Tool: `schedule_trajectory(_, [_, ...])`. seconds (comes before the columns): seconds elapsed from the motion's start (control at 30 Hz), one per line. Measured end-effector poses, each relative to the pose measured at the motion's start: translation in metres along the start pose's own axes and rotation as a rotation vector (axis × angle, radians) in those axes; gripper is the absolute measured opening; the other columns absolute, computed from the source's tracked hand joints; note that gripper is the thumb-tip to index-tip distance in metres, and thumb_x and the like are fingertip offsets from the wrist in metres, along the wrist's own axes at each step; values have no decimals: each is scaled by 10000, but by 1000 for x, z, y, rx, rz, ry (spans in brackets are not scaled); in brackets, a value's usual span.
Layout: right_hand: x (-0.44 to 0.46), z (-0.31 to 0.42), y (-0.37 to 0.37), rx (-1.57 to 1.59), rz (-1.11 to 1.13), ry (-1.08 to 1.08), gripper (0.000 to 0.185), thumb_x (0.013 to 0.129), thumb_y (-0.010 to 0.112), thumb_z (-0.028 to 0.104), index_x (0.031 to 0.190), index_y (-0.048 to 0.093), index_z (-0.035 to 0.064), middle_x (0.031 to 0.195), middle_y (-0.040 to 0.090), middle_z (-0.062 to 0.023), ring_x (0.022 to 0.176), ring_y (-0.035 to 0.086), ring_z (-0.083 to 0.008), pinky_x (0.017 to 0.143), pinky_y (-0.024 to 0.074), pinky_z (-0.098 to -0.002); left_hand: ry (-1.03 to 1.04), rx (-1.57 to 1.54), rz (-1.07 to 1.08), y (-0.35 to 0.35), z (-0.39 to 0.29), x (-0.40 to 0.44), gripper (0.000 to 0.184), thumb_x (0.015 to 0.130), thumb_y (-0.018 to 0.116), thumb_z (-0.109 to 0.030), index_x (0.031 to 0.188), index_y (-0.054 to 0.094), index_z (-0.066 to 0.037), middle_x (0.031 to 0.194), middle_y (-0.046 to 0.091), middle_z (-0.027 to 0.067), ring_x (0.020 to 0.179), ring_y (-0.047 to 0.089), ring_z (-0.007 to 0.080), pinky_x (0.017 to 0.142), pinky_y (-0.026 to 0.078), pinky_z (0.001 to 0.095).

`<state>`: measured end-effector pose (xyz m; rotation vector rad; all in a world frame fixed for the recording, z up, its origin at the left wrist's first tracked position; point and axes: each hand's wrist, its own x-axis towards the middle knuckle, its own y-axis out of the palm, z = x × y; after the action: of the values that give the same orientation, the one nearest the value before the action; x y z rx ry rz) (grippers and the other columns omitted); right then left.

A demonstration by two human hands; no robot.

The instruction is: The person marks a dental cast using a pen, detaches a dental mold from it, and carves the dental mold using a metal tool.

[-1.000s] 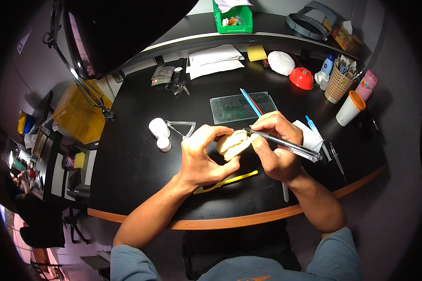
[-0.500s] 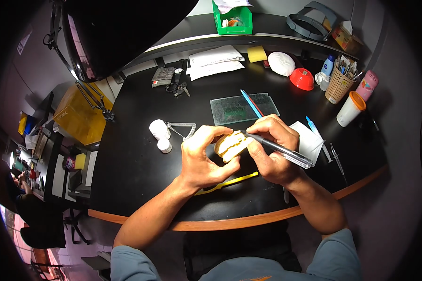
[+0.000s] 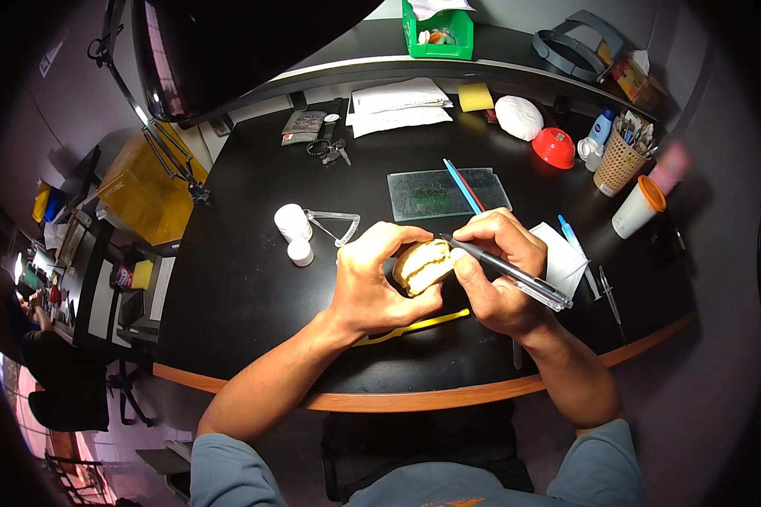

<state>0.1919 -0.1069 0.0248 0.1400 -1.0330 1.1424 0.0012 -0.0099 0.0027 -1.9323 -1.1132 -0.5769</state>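
Note:
My left hand (image 3: 370,283) is curled around a pale dental cast (image 3: 424,267), thumb below and index finger above. Strong light washes out much of its surface. A black pen (image 3: 516,275) is pinched in my right hand (image 3: 503,279), its tip at the upper right edge of the cast; whether it touches cannot be made out. Beneath my left hand lies a long yellow tool (image 3: 427,324), partly covered. A folded white paper (image 3: 564,264) sits just beyond my right hand.
A glass slab (image 3: 414,198) with a blue stick (image 3: 461,182) lies ahead. White jars (image 3: 292,224) stand left. Behind are papers (image 3: 402,106), a red bowl (image 3: 554,149) and a tool basket (image 3: 619,165). A tumbler (image 3: 638,207) is right; a black lamp (image 3: 228,51) hangs overhead.
The view has shifted slightly, so the bench items appear a little further right. My hands keep the same grips, and the cast appears slightly turned.

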Motion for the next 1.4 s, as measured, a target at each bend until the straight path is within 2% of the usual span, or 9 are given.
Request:
schedule_trajectory(0.2, [0, 0, 2, 10, -5, 14, 142, 923, 723, 10, 1039, 668, -51, 1004, 654, -125, 843, 679, -136, 753, 574, -263, -5, 18, 4, -1, -1, 1, 498, 656, 883, -172, 1111, 753, -15, 983, 766, 129, 874, 761, 247, 796, 611, 348])
schedule_trajectory(0.3, [2, 2, 7, 19, -89, 45, 160, 831, 768, 60, 952, 698, -16, 840, 716, -136, 777, 699, -266, 717, 559, -362, 18, 19, -7, -1, -1, 1, 499, 651, 861, -140, 1115, 751, 8, 971, 769, 131, 864, 754, 222, 800, 601, 326])
schedule_trajectory(0.4, [-2, -2, 1, 7, 3, 19, 153, 925, 715, 15, 1052, 666, -53, 999, 654, -127, 855, 686, -139, 761, 573, -266, 44, 6, -11, 0, -1, 1, 501, 650, 849, -118, 1123, 751, 17, 981, 773, 131, 870, 753, 211, 808, 595, 318])
schedule_trajectory(0.73, [0, -2, -1, 23, -64, 27, 171, 942, 690, 18, 1091, 662, -60, 1018, 649, -117, 871, 687, -137, 792, 567, -274, 68, -12, 3, 1, 3, -1, 509, 662, 858, -97, 1149, 754, 7, 1045, 787, 130, 920, 761, 219, 844, 596, 323])
schedule_trajectory(0.83, [3, -1, 5, 58, -170, 51, 142, 886, 729, 35, 1000, 691, -41, 885, 713, -157, 804, 714, -238, 723, 597, -338, 73, -2, 18, 2, 4, -1, 517, 665, 860, -100, 1159, 749, 6, 1056, 789, 134, 926, 766, 223, 847, 597, 323])
schedule_trajectory(0.97, [0, -4, 1, 39, -83, 33, 156, 953, 684, 8, 1094, 664, -56, 1023, 657, -109, 887, 684, -125, 796, 563, -270, 64, -11, 28, 0, 4, -1, 522, 677, 862, -98, 1169, 734, 17, 1068, 790, 139, 956, 776, 223, 889, 602, 324])
schedule_trajectory(1.17, [0, -3, 4, 159, -179, 157, 153, 921, 724, 58, 1033, 684, -38, 882, 709, -121, 801, 723, -183, 736, 576, -321, 21, -94, 3, 2, 5, -3, 526, 693, 862, -84, 1182, 707, 33, 1076, 781, 149, 985, 778, 217, 919, 610, 327])
schedule_trajectory(1.3, [-1, -1, 2, 287, -196, 206, 113, 933, 693, 51, 1008, 664, -28, 820, 696, -73, 779, 684, -134, 731, 549, -290, 17, -109, -36, 3, 6, -3, 520, 680, 866, -108, 1169, 729, 2, 1049, 772, 134, 950, 778, 229, 871, 620, 331])
schedule_trajectory(1.4, [0, 2, 2, 346, -208, 164, 101, 928, 671, 49, 981, 641, -32, 915, 704, -116, 782, 677, -139, 746, 560, -297, 45, -71, 2, 0, 4, -2, 523, 692, 851, -65, 1190, 721, 29, 1079, 773, 143, 974, 773, 215, 900, 612, 323])
